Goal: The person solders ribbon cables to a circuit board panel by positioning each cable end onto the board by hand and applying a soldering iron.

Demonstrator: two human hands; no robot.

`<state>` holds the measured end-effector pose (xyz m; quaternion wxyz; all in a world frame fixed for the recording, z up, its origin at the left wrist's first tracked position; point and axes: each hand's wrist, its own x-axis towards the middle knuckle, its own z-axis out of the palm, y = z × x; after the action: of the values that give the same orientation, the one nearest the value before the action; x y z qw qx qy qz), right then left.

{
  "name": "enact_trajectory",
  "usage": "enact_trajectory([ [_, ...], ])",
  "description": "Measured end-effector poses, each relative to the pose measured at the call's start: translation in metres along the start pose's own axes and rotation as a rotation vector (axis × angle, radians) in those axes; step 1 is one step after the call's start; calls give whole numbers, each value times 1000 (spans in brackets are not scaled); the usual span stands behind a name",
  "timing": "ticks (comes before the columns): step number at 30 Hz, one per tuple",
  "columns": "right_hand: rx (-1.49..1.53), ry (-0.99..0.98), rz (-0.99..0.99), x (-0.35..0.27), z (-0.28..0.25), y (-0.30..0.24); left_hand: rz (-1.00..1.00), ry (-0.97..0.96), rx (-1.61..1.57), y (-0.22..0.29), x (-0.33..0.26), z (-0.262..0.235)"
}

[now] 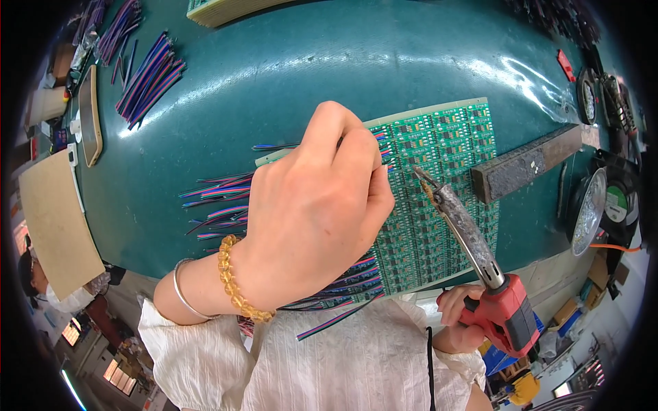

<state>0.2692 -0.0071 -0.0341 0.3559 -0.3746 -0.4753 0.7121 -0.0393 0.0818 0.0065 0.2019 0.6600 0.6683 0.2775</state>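
A large panel of green circuit boards (439, 205) lies on the table in front of me, with several rows of small chips. Short multicoloured ribbon wires (219, 192) stick out from its left side. My left hand (315, 205), with a yellow bead bracelet and a silver bangle, is over the panel's left part. Its fingers are curled together beside wire ends near the far edge; whatever they pinch is hidden. My right hand (460, 318) grips the red handle of a soldering iron (469, 236). The iron's tip is over the boards, just right of my left fingers.
Bundles of loose wires (152, 81) lie at the far left. A dark rectangular bar (528, 163) rests by the panel's right edge, with a shallow dish (588, 212) beyond it. A brown board (58, 222) and a phone-like slab (90, 116) are at left. Stacked boards (229, 10) stand at the back.
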Motion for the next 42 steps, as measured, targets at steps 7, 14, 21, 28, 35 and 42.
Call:
enact_trajectory([
  [7,-33,9,58,5,1,0,22,17,-13,0,-1,0],
  [14,-38,223,-64,15,34,-4,59,30,-4,-3,-1,1],
  [21,-77,283,-189,26,48,2,106,37,59,-6,-4,-2],
  [28,-55,317,-294,14,35,11,147,250,534,-29,6,-39],
  [35,-18,313,-269,10,34,7,185,228,825,-131,3,-99],
  [42,-4,283,-355,11,39,8,318,198,850,-136,5,-105],
])
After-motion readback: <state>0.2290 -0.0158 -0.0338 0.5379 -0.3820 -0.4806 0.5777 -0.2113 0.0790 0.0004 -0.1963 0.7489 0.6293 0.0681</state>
